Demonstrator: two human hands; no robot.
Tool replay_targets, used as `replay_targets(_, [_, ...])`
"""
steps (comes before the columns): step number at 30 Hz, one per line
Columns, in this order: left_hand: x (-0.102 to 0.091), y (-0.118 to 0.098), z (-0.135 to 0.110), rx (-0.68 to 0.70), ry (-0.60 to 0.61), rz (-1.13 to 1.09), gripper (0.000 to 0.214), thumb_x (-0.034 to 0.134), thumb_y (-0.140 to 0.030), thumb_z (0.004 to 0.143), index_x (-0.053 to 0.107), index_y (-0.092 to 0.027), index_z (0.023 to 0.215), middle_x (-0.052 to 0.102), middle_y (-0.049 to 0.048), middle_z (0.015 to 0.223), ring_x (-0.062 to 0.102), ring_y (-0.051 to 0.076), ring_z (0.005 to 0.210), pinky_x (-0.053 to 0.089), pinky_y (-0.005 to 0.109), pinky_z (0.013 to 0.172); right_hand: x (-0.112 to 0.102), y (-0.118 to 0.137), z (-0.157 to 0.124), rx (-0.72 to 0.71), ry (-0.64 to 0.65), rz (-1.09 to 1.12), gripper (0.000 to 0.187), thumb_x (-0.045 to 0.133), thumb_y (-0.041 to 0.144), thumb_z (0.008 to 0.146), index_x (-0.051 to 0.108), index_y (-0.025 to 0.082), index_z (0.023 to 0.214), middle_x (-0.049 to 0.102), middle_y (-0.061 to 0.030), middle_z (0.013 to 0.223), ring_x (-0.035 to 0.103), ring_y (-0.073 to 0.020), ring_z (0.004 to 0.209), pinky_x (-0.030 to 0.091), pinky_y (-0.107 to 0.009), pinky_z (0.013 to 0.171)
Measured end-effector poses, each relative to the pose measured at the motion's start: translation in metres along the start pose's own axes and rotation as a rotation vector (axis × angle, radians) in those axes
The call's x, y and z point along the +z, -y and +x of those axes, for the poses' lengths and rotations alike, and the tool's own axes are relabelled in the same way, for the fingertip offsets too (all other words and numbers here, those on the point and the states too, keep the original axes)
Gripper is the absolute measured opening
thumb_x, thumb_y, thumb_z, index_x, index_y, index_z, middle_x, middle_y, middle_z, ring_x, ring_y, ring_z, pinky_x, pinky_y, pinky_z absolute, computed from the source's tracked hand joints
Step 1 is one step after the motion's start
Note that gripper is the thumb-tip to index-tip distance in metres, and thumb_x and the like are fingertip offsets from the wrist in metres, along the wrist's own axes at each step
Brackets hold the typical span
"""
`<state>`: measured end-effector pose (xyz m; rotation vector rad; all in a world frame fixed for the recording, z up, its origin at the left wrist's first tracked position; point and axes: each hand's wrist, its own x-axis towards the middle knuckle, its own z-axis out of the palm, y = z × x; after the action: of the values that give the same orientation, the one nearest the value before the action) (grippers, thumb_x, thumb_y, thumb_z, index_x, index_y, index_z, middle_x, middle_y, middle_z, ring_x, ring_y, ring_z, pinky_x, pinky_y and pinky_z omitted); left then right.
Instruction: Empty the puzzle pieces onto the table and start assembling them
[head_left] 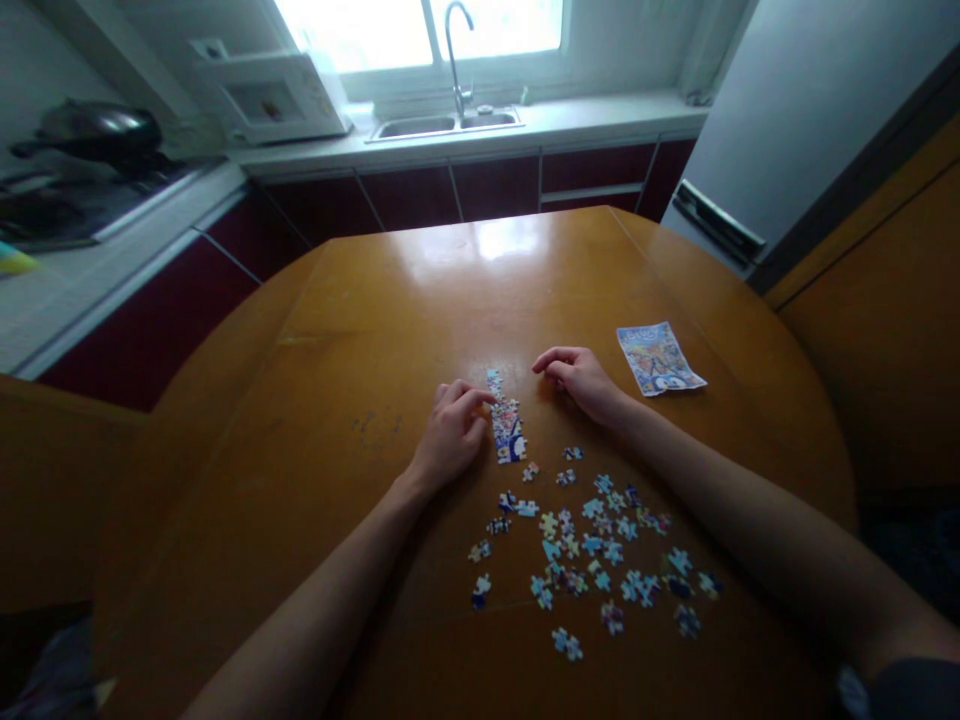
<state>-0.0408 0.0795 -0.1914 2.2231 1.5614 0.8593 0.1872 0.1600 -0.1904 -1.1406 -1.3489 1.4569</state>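
Note:
A joined strip of jigsaw puzzle pieces [508, 432] lies upright in the view on the wooden table, with part of a picture showing. My left hand [452, 425] rests at its left side, index fingertip on the strip's edge and the other fingers loosely bent. To the right of the strip, apart from it, my right hand [581, 380] lies on the table. Its index finger reaches forward and the rest curl slightly; I see nothing held in it. Many loose puzzle pieces [592, 545] spread over the table nearer to me, between my forearms.
A creased picture sheet [660, 358] lies beyond my right wrist. The wooden table [420, 290] has rounded sides. Past it are a sink [420, 127] with a faucet, a microwave [274, 98], a stove with a pan [105, 132], and a fridge [810, 110] at right.

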Motion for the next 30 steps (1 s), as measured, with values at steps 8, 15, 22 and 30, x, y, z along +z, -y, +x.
replay_targets(8, [0.0005, 0.0015, 0.0005, -0.002, -0.002, 0.01, 0.03, 0.05, -0.005, 0.081, 0.067, -0.022, 0.1, 0.056, 0.0041, 0.096, 0.049, 0.023, 0.099, 0.044, 0.041, 0.092, 0.0008, -0.0023, 0.0015, -0.003, 0.004, 0.041, 0.016, 0.056, 0.017, 0.065, 0.07, 0.017, 0.07, 0.055, 0.0011, 0.058, 0.04, -0.009, 0.05, 0.028, -0.023, 0.047])
replay_targets(15, [0.0003, 0.0004, 0.0009, -0.006, -0.004, 0.007, 0.029, 0.05, -0.006, 0.082, 0.067, -0.021, 0.099, 0.057, 0.0044, 0.097, 0.05, 0.023, 0.099, 0.044, 0.04, 0.092, 0.0009, -0.0014, 0.0016, -0.005, 0.013, 0.051, 0.015, 0.056, 0.015, 0.067, 0.07, 0.017, 0.071, 0.052, 0.0025, 0.054, 0.041, -0.0089, 0.049, 0.029, -0.024, 0.048])
replay_targets(22, [-0.0007, 0.0003, 0.0017, -0.001, -0.008, -0.006, 0.027, 0.05, -0.007, 0.083, 0.067, -0.021, 0.098, 0.056, 0.0044, 0.095, 0.049, 0.023, 0.098, 0.044, 0.04, 0.091, 0.0013, 0.0003, 0.0011, 0.008, 0.01, 0.058, 0.016, 0.055, 0.017, 0.065, 0.07, 0.016, 0.071, 0.054, 0.0017, 0.055, 0.041, -0.0089, 0.05, 0.028, -0.025, 0.049])
replay_targets(30, [-0.0003, 0.0003, 0.0014, -0.008, -0.006, 0.0, 0.028, 0.05, -0.007, 0.082, 0.068, -0.021, 0.098, 0.056, 0.0045, 0.096, 0.049, 0.023, 0.099, 0.044, 0.04, 0.092, 0.0009, -0.001, 0.0012, 0.012, 0.009, 0.055, 0.016, 0.055, 0.016, 0.066, 0.07, 0.016, 0.072, 0.053, 0.0017, 0.056, 0.041, -0.0093, 0.052, 0.029, -0.025, 0.05])
